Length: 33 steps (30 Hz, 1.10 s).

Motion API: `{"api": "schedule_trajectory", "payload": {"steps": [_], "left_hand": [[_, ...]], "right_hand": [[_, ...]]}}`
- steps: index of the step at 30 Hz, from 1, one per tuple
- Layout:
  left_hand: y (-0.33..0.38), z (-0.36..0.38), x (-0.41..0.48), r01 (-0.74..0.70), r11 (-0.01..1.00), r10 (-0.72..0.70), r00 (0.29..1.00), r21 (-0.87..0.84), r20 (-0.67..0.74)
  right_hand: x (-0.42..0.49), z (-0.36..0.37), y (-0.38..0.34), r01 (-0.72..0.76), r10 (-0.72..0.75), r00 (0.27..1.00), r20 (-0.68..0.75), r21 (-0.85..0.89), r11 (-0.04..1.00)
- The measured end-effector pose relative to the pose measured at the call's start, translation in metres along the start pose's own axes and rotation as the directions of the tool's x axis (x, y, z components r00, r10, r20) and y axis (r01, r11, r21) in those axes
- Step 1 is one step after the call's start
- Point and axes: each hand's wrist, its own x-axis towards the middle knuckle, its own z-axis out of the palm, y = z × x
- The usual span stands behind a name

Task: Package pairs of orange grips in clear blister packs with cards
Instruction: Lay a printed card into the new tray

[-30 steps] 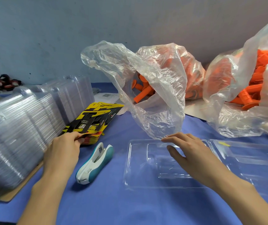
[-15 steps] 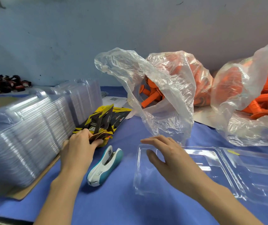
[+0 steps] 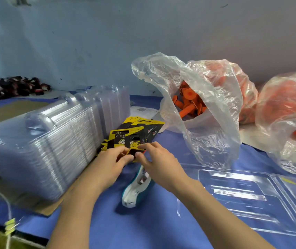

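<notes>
A pile of yellow-and-black cards lies fanned on the blue cloth beside the stacked blisters. My left hand and my right hand meet at the near end of the pile, and both pinch the lifted top card. An open clear blister pack lies flat at the right, with nothing in it. Orange grips show inside an open clear plastic bag behind the cards.
A tall stack of clear blisters fills the left side on cardboard. A white-and-teal stapler lies under my right wrist. A second bag of orange grips stands at the far right. A white cable runs along the left edge.
My right hand left the open blister pack and moved left to the cards. Both hands now pinch the top card, which only the left hand held before. The view shifted left.
</notes>
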Motion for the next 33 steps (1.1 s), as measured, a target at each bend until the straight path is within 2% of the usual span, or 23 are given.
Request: {"api": "schedule_trajectory", "payload": {"steps": [2,4,12,20,24,28,31,33], "left_hand": [[-0.002,-0.002,-0.001,-0.042,0.998,0.040,0.998,-0.047,-0.042],[-0.004,-0.003,-0.002,-0.057,0.998,0.055,0.995,-0.020,-0.089],[-0.002,0.000,0.001,0.067,0.995,-0.079,0.981,-0.074,-0.177],[0.003,0.005,0.006,0.099,0.989,-0.126,0.959,-0.114,-0.255],[0.009,0.006,0.011,0.076,0.965,-0.149,0.948,-0.252,-0.283],[0.011,0.004,0.015,0.029,0.932,-0.148,0.940,-0.360,-0.308],[0.010,0.003,0.018,-0.003,0.964,-0.098,0.926,-0.266,-0.364],[0.012,-0.003,0.020,-0.030,0.981,-0.063,0.888,-0.194,-0.455]], "right_hand": [[0.000,0.003,0.001,-0.014,0.014,1.000,-0.009,-0.013,1.000],[-0.001,0.004,0.001,-0.018,0.018,1.000,-0.005,-0.019,1.000],[0.001,0.005,-0.006,0.016,-0.016,1.000,-0.006,-0.063,0.998],[-0.001,0.005,-0.005,0.040,-0.040,0.999,-0.002,-0.150,0.988],[-0.002,0.005,-0.003,0.011,-0.015,1.000,-0.019,-0.187,0.982],[-0.003,0.007,0.003,0.045,-0.044,0.999,0.008,-0.266,0.963],[0.003,0.006,0.008,0.099,-0.105,0.995,-0.001,-0.318,0.943],[0.008,0.004,0.011,0.139,-0.155,0.988,-0.019,-0.338,0.931]]}}
